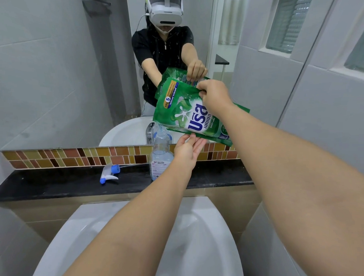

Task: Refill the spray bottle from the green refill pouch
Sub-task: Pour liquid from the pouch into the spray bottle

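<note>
Head view: two hands (212,95) (186,150), one pouch (184,115), one bottle (160,155)

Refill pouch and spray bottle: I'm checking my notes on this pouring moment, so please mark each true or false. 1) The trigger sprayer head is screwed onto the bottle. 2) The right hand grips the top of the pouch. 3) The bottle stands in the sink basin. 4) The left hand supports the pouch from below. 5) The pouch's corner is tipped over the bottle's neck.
1) False. The trigger sprayer head lies on the black ledge, off the spray bottle.
2) True. The right hand pinches the upper edge of the green refill pouch.
3) False. The bottle stands on the ledge behind the sink basin.
4) True. The left hand is under its lower edge.
5) True.
</note>
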